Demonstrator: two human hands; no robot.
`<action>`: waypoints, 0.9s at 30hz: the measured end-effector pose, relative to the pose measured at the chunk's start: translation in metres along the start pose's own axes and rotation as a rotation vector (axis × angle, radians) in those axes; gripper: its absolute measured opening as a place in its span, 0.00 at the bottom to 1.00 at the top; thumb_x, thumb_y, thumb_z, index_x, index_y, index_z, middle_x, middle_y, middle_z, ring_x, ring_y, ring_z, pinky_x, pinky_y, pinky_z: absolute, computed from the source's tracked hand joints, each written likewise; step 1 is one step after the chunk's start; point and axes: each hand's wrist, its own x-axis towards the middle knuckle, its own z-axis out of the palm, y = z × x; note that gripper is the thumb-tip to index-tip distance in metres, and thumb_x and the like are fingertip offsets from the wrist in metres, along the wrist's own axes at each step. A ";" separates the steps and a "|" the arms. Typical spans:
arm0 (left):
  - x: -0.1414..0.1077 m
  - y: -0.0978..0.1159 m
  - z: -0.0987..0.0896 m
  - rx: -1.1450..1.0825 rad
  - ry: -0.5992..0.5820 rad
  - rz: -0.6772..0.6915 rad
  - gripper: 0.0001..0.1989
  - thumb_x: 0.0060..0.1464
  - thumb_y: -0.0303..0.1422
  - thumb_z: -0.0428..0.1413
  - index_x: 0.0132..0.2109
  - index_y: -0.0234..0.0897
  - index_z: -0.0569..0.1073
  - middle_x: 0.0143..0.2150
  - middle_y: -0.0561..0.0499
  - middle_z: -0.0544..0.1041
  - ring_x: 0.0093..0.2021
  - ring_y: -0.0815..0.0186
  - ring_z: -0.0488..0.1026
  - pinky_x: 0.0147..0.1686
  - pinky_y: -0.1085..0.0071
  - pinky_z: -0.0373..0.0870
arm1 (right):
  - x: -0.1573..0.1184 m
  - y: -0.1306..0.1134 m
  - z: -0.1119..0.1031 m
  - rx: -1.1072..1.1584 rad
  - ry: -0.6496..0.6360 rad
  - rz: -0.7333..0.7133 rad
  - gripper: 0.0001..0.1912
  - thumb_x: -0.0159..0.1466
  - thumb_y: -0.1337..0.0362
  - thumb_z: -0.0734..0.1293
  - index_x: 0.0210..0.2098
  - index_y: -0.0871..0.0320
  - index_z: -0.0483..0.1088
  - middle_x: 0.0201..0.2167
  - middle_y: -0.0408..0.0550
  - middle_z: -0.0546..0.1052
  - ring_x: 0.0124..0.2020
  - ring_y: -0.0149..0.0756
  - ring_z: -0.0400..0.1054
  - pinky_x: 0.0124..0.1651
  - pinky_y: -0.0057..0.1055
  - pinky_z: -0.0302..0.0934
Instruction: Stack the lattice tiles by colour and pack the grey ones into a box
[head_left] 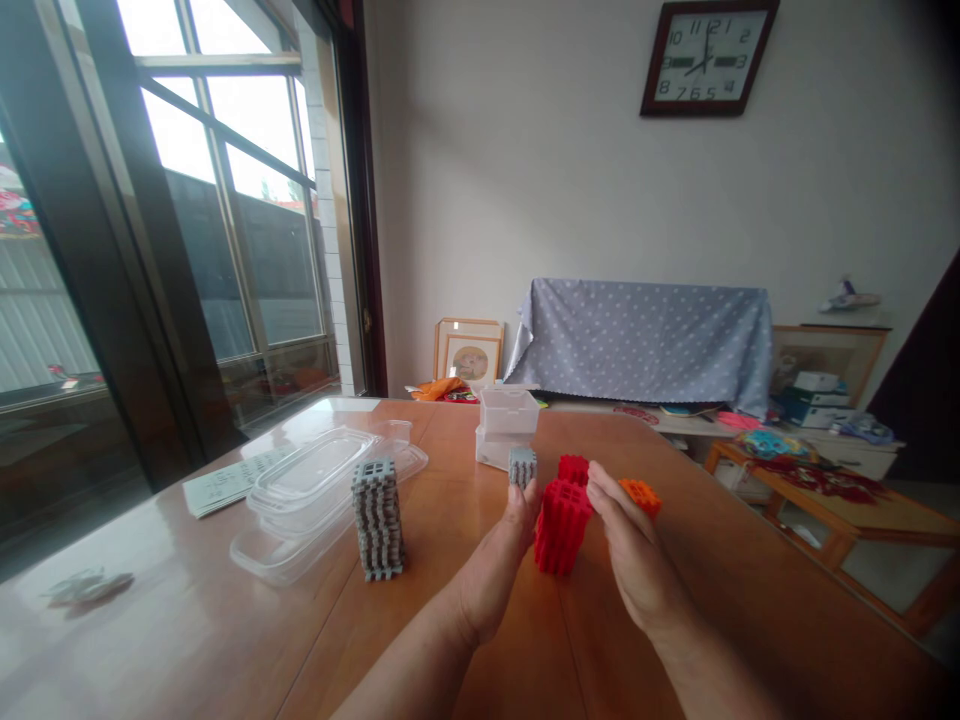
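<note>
A tall stack of red plastic lattice pieces (pixel 561 530) stands upright on the wooden table between my two hands. My left hand (pixel 491 575) lies along its left side and my right hand (pixel 630 550) along its right, fingers stretched out. Whether the palms press on the stack I cannot tell. Just behind it rises a second red stack (pixel 574 468). Partly hidden by my right hand is an orange stack (pixel 642 495). Beyond my left fingertips sits a light grey stack (pixel 523 464). Farther left, a taller grey stack (pixel 379 525) stands by itself.
Clear plastic lids or trays (pixel 300 490) lie on the left of the table (pixel 315 650), beside a paper sheet (pixel 225 488). A small clear plastic packet (pixel 88 586) is near the left edge. Stacked translucent boxes (pixel 510 412) stand toward the far end.
</note>
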 end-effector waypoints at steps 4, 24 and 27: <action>0.001 -0.002 0.000 0.000 -0.054 -0.012 0.38 0.65 0.59 0.35 0.73 0.45 0.52 0.75 0.52 0.49 0.75 0.62 0.42 0.73 0.61 0.39 | -0.001 0.010 0.004 0.030 -0.044 -0.013 0.33 0.70 0.46 0.59 0.71 0.49 0.54 0.73 0.44 0.54 0.74 0.45 0.46 0.73 0.51 0.49; 0.005 -0.004 -0.003 0.040 0.016 -0.034 0.40 0.64 0.60 0.35 0.73 0.41 0.53 0.75 0.52 0.50 0.75 0.60 0.41 0.73 0.61 0.39 | -0.003 -0.008 0.016 0.424 0.063 0.192 0.36 0.66 0.37 0.60 0.67 0.47 0.61 0.71 0.40 0.58 0.73 0.41 0.48 0.76 0.43 0.39; 0.010 -0.010 -0.008 0.011 0.150 -0.114 0.44 0.61 0.63 0.37 0.74 0.38 0.52 0.75 0.49 0.50 0.75 0.59 0.43 0.73 0.62 0.42 | -0.001 -0.009 0.016 0.492 0.146 0.297 0.40 0.64 0.34 0.58 0.66 0.51 0.65 0.70 0.46 0.60 0.72 0.42 0.52 0.75 0.42 0.42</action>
